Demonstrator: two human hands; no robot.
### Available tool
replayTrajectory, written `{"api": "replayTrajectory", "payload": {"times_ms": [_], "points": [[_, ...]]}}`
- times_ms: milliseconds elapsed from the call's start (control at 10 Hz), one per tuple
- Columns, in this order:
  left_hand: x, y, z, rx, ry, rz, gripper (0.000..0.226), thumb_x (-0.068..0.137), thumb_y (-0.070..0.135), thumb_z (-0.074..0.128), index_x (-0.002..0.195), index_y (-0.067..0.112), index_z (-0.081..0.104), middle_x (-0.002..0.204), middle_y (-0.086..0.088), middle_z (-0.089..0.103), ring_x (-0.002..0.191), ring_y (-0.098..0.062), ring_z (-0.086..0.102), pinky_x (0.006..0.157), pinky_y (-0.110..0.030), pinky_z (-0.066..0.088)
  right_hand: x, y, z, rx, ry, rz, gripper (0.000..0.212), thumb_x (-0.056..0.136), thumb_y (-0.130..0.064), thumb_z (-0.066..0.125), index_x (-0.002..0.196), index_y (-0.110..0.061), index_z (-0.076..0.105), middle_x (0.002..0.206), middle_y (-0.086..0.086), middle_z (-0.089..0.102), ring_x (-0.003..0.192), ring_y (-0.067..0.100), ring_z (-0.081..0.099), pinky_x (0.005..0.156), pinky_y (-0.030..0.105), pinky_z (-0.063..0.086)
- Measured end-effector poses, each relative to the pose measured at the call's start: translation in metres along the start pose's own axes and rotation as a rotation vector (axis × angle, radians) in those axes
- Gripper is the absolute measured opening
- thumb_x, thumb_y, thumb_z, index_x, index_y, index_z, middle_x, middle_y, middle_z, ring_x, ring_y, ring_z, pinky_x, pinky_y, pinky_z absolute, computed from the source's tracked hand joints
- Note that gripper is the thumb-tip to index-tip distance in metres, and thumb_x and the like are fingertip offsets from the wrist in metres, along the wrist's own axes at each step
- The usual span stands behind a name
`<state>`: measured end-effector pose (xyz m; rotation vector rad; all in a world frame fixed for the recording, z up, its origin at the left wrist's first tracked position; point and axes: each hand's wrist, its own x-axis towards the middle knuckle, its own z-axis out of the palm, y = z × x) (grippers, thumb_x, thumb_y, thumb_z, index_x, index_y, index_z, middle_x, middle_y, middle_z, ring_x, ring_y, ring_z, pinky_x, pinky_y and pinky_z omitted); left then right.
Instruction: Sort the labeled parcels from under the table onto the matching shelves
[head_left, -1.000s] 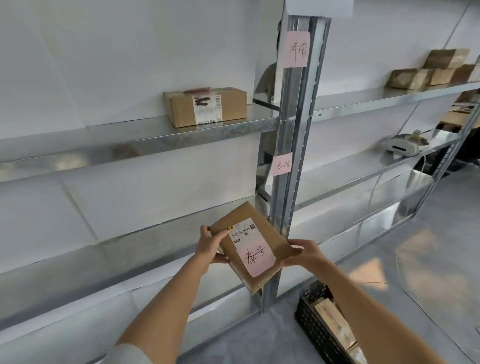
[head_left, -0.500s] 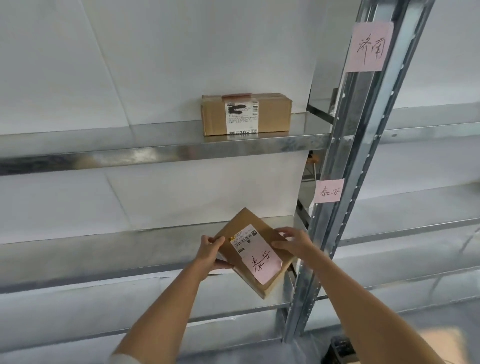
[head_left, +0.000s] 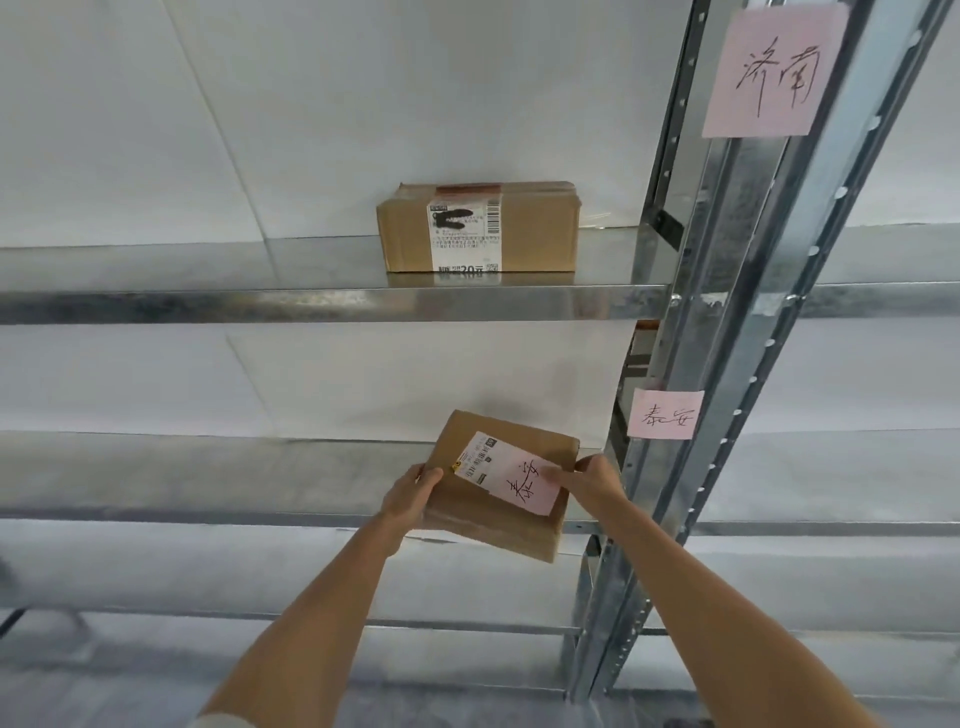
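Note:
A flat brown cardboard parcel (head_left: 470, 512) with a white shipping label and a pink handwritten note lies tilted over the front edge of the middle metal shelf (head_left: 208, 475). My left hand (head_left: 410, 496) grips its left edge. My right hand (head_left: 589, 480) holds its right side, fingers lying on the pink note. A pink note (head_left: 665, 414) with the same handwritten characters is stuck on the upright post (head_left: 727, 322) at this shelf's height. Part of the parcel still hangs out past the shelf edge.
Another taped cardboard box (head_left: 478, 227) stands on the upper shelf (head_left: 260, 304), near the post. A larger pink note (head_left: 769, 73) with different characters marks that upper level. A lower shelf (head_left: 260, 621) runs below. White wall panels back the rack.
I have stepped closer and turned left to face the rack, so the floor crate has left the view. Both hands have carried the parcel forward and up onto the middle shelf's edge.

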<state>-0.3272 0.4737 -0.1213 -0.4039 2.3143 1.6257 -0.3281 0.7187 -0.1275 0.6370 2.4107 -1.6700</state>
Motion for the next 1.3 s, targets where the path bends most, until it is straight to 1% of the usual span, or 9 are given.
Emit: {"api": "replayTrajectory", "payload": {"times_ms": [100, 200, 300, 400, 500, 600, 900, 1100, 1300], "points": [[0.006, -0.002, 0.002, -0.037, -0.055, -0.016, 0.04, 0.093, 0.041, 0.051, 0.127, 0.02, 0.05, 0.131, -0.008, 0.058, 0.116, -0.026, 0.054, 0.104, -0.041, 0.044, 0.007, -0.001, -0.001, 0.011, -0.081, -0.057, 0.066, 0.067, -0.031, 0.084, 0.117, -0.005, 0.05, 0.115, 0.006, 0.064, 0.1, 0.022, 0.061, 0.083, 0.032, 0.055], [0.01, 0.0, 0.002, -0.098, -0.122, 0.01, 0.055, 0.085, 0.032, 0.067, 0.134, 0.017, 0.045, 0.127, -0.007, 0.059, 0.114, -0.026, 0.058, 0.098, -0.037, 0.048, 0.012, -0.001, -0.002, -0.053, -0.183, -0.136, 0.095, 0.056, -0.021, 0.091, 0.134, -0.007, 0.039, 0.125, 0.005, 0.056, 0.119, 0.025, 0.054, 0.1, 0.041, 0.05], [0.016, 0.004, 0.006, 0.033, -0.045, 0.085, 0.072, 0.072, 0.02, 0.081, 0.134, 0.017, 0.044, 0.121, -0.003, 0.058, 0.114, -0.025, 0.057, 0.099, -0.038, 0.049, 0.014, 0.002, 0.001, -0.203, -0.196, -0.176, 0.109, 0.054, -0.01, 0.091, 0.143, -0.007, 0.027, 0.136, 0.007, 0.046, 0.128, 0.026, 0.044, 0.105, 0.04, 0.044], [0.026, 0.008, 0.016, 0.184, 0.029, 0.145, 0.068, 0.073, 0.01, 0.077, 0.132, 0.011, 0.043, 0.119, -0.006, 0.058, 0.11, -0.027, 0.056, 0.092, -0.036, 0.05, 0.021, 0.004, 0.005, -0.29, -0.109, -0.193, 0.107, 0.061, -0.007, 0.085, 0.146, -0.01, 0.021, 0.14, 0.009, 0.042, 0.126, 0.029, 0.044, 0.102, 0.039, 0.043], [0.045, 0.006, 0.024, 0.339, 0.011, 0.201, 0.062, 0.079, 0.007, 0.069, 0.134, 0.008, 0.04, 0.127, -0.012, 0.059, 0.111, -0.031, 0.057, 0.09, -0.037, 0.051, 0.031, 0.008, 0.004, -0.36, -0.033, -0.197, 0.098, 0.068, -0.007, 0.079, 0.147, -0.01, 0.021, 0.14, 0.013, 0.044, 0.125, 0.031, 0.047, 0.098, 0.035, 0.042], [0.063, 0.0, 0.031, 0.505, -0.006, 0.236, 0.056, 0.084, 0.01, 0.065, 0.134, 0.006, 0.041, 0.124, -0.012, 0.061, 0.106, -0.032, 0.06, 0.086, -0.035, 0.05, 0.044, 0.014, 0.003, -0.358, 0.003, -0.152, 0.097, 0.068, -0.006, 0.079, 0.147, -0.011, 0.023, 0.138, 0.013, 0.046, 0.122, 0.031, 0.05, 0.097, 0.036, 0.045], [0.078, -0.012, 0.045, 0.51, 0.112, 0.292, 0.048, 0.088, 0.013, 0.059, 0.133, 0.011, 0.044, 0.116, -0.008, 0.066, 0.098, -0.027, 0.065, 0.081, -0.038, 0.056, 0.064, 0.016, 0.009, -0.22, 0.022, -0.037, 0.083, 0.07, 0.004, 0.077, 0.141, -0.007, 0.034, 0.13, 0.014, 0.055, 0.118, 0.031, 0.054, 0.09, 0.035, 0.051], [0.061, -0.002, 0.038, 0.646, 0.082, 0.281, 0.046, 0.09, 0.033, 0.056, 0.132, 0.016, 0.045, 0.119, -0.002, 0.064, 0.104, -0.024, 0.063, 0.084, -0.037, 0.054, 0.042, 0.014, 0.011, -0.312, 0.016, 0.004, 0.074, 0.078, -0.008, 0.075, 0.14, -0.005, 0.034, 0.131, 0.013, 0.053, 0.12, 0.031, 0.051, 0.096, 0.036, 0.048], [0.028, 0.005, 0.025, 0.735, 0.083, 0.321, 0.048, 0.093, 0.041, 0.049, 0.134, 0.017, 0.043, 0.127, -0.002, 0.06, 0.112, -0.023, 0.06, 0.087, -0.033, 0.049, 0.004, 0.01, 0.006, -0.341, -0.017, 0.007, 0.085, 0.077, -0.016, 0.076, 0.145, -0.009, 0.025, 0.141, 0.015, 0.044, 0.127, 0.03, 0.046, 0.103, 0.037, 0.043]]}}
